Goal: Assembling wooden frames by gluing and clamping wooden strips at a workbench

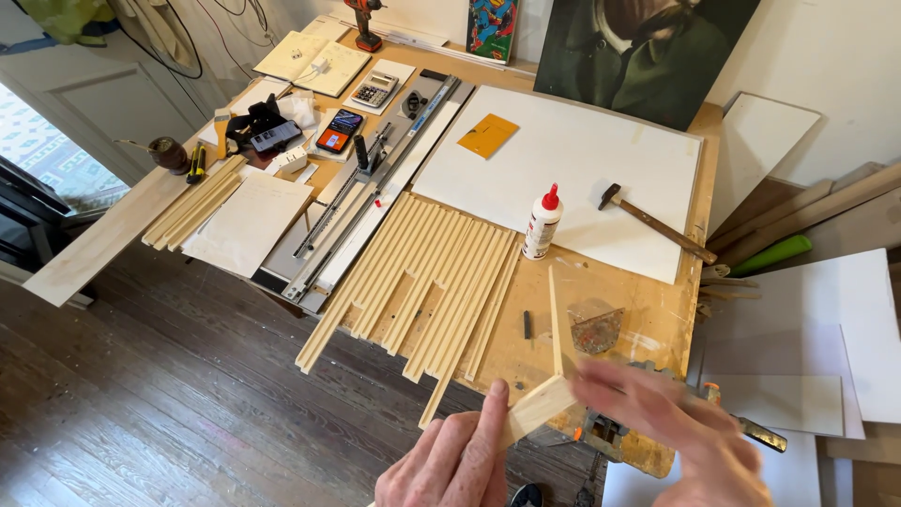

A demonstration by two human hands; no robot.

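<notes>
Left hand [450, 465] closed on a pale wooden strip [537, 406], thumb along its near face; right hand [680, 427] blurred just beside the strip's far end, grip impossible to tell. Beyond the held strip, a row of wooden slats [427, 282], glue bottle [542, 222] and hammer [652, 222] on the workbench [526, 361].

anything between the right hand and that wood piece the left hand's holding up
Nothing visible does. The left hand grips the short wood strip at its lower end, and the blurred right hand is right at its upper end, seemingly touching it. The thin upright strip stands just behind, not between them.
</notes>
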